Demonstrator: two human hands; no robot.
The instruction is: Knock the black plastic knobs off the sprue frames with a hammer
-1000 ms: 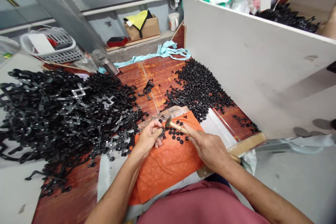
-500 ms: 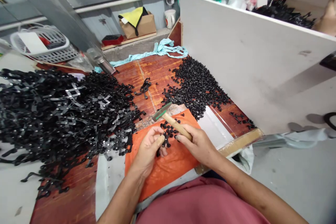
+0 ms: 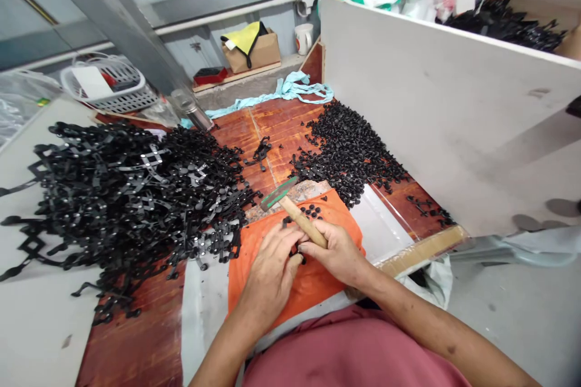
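My right hand (image 3: 339, 255) is closed round the wooden handle of a hammer (image 3: 297, 217), whose green and grey head (image 3: 278, 193) points away to the upper left. My left hand (image 3: 272, 269) lies low over an orange cloth (image 3: 333, 284), its fingers curled and close to the hammer handle. Between thumb and fingers a bit of a small black part (image 3: 302, 259) shows; the rest is hidden. Several black round-headed pieces (image 3: 313, 211) lie on the cloth beyond my fingers. A rough stone block (image 3: 313, 188) shows at the cloth's far edge, under the hammer head.
Black hinged linkages (image 3: 136, 193) form a large heap on the left. Small black studs (image 3: 354, 145) are piled at the back right, beside an upright white board (image 3: 431, 115). Behind stand a metal flask (image 3: 193, 110), a basket (image 3: 122, 100), a mug (image 3: 303, 39) and a blue cloth strip (image 3: 290, 87).
My left hand has gone from a raised pinch to lying palm down over the small parts, nearer the right hand. The hammer stays in my right hand. The view has shifted left.
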